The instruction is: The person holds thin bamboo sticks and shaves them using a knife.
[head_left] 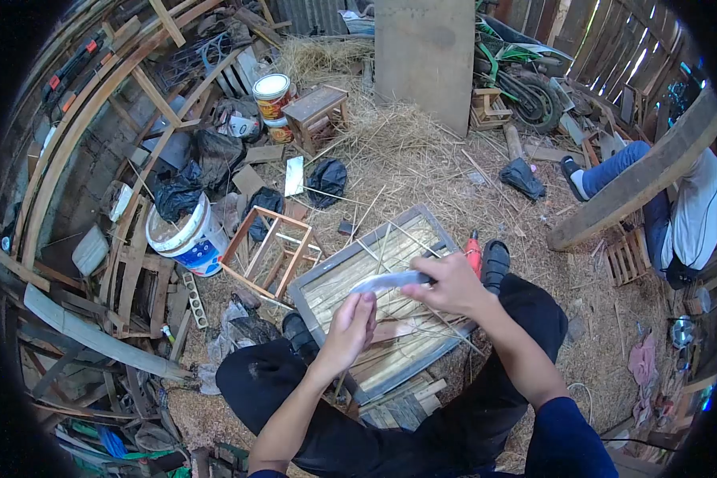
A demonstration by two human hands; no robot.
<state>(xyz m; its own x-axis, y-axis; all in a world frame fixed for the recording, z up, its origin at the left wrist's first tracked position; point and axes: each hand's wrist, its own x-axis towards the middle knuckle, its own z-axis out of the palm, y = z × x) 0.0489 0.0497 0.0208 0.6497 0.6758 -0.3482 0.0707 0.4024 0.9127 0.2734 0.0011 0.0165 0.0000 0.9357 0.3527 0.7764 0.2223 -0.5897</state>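
Right fingers [419,294] closed round knife [390,280] | left fingers [366,299] at its tip, grip unclear | white bucket [197,253]: black bag [177,195] at mouth

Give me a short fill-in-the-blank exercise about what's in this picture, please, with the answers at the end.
1. The left hand and the right hand are both on a pale blade; the red tool is nearer the ____ hand.
2. In the picture, the white bucket stands to the ____ of the wooden panel.
3. The motorbike at the back has bright ____ parts.

Missing words: right; left; green.
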